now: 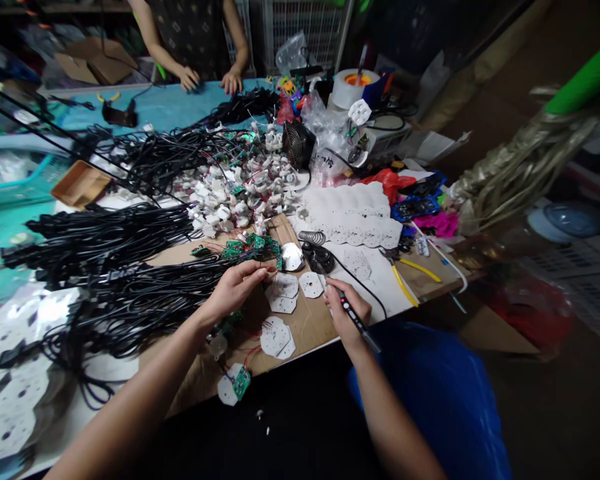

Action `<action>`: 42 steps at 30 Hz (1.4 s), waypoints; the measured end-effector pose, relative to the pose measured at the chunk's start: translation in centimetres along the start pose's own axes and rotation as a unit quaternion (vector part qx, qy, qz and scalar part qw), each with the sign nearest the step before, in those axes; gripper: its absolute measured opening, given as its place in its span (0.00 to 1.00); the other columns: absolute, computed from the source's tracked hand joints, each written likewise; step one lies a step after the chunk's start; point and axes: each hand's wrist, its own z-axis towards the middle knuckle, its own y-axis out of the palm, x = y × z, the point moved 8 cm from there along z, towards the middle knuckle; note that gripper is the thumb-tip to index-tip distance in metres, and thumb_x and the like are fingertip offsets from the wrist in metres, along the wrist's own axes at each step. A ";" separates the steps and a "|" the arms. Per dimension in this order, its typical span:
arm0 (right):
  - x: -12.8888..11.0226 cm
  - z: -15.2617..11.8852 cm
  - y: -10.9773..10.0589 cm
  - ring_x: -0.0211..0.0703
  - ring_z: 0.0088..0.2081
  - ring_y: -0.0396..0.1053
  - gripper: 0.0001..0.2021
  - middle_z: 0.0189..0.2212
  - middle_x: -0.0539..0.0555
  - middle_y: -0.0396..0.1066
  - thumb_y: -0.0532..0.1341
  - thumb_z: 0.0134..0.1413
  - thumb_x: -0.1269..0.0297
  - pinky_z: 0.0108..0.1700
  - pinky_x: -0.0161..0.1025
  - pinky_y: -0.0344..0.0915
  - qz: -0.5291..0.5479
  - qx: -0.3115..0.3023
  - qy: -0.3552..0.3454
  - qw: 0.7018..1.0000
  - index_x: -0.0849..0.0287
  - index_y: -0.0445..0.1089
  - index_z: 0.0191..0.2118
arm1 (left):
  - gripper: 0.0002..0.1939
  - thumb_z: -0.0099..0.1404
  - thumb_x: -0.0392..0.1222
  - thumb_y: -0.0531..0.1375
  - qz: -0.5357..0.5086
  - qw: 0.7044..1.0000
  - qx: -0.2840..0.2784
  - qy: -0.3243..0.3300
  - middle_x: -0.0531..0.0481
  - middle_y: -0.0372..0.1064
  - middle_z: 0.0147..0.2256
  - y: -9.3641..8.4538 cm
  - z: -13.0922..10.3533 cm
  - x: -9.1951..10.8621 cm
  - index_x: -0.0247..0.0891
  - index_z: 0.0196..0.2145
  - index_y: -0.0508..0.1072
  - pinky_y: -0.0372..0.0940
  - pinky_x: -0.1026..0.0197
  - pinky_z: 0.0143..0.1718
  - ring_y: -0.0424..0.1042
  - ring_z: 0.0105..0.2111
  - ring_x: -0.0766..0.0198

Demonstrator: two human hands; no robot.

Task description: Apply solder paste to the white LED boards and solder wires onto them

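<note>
One soldering iron (357,321) tight in right fingers (349,288), hold of left fingers (251,269) unclear

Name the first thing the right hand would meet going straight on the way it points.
Led by its pen-shaped tool, the right hand would probably meet the coiled black cable first, though the tool's height is unclear.

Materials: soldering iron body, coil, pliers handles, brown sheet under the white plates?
Soldering iron body: probably plastic, satin; smooth black casing.
Coil: likely bare metal wire; greyish, springlike turns.
Pliers handles: plastic or rubber sleeves, can't tell which; even yellow colour.
Brown sheet: most likely cardboard, matte; tan, dull, flat surface.
</note>
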 end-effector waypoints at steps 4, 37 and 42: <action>0.1 0.0 0.1 0.43 0.29 0.78 0.11 0.29 0.53 0.80 0.61 0.63 0.58 0.34 0.37 0.77 -0.001 -0.001 0.005 1.000 0.55 0.78 0.45 | 0.25 0.67 0.60 0.57 0.026 0.999 -0.007 0.029 0.44 0.77 0.41 -0.3 0.4 0.7 0.37 0.46 0.79 0.68 0.56 0.45 0.73 0.40 0.59; -1.4 0.5 0.5 0.44 0.30 0.78 0.09 0.30 0.55 0.80 0.60 0.63 0.63 0.38 0.39 0.76 -0.044 0.003 -0.103 0.994 0.56 0.78 0.44 | 0.12 0.68 0.45 0.56 0.233 0.972 -0.011 0.029 0.46 0.77 0.37 0.1 -1.7 1.8 0.38 0.40 0.78 0.65 0.62 0.37 0.75 0.36 0.60; -2.6 -0.1 -0.4 0.42 0.31 0.79 0.09 0.32 0.55 0.80 0.61 0.63 0.65 0.37 0.37 0.76 -0.037 0.001 -0.113 0.993 0.58 0.77 0.44 | 0.10 0.67 0.42 0.57 0.262 0.965 0.014 0.026 0.48 0.77 0.33 0.0 -2.4 3.5 0.38 0.34 0.78 0.64 0.63 0.34 0.74 0.32 0.62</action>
